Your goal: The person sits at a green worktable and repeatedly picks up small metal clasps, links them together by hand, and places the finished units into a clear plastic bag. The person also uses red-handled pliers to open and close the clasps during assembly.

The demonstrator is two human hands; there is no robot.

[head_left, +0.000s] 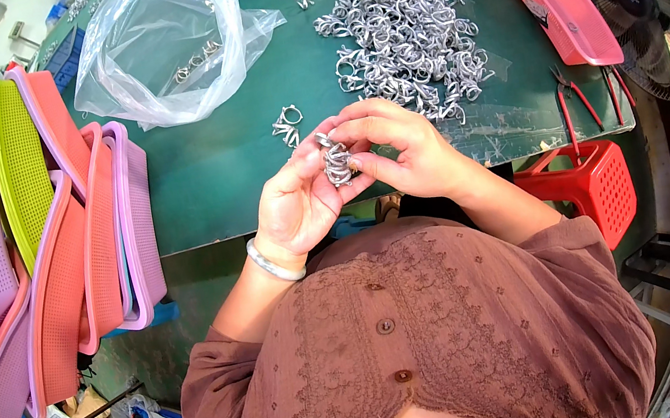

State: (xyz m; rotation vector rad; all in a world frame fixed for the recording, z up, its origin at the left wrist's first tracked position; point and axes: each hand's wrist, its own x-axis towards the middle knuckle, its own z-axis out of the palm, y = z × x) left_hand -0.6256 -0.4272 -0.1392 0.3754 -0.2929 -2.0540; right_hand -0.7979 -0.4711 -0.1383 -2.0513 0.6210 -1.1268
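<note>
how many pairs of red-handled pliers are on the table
2, both at the green table's right edge: one pair of pliers nearer the hands, a second pair just right of it. More could be hidden.

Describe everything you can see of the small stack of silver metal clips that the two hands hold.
The small stack of silver metal clips looks like several shiny ring-shaped wire pieces packed together in a short upright column. It is held above the near edge of the green table, between the fingers of the left hand and the right hand. Finer details are too small to tell.
</note>
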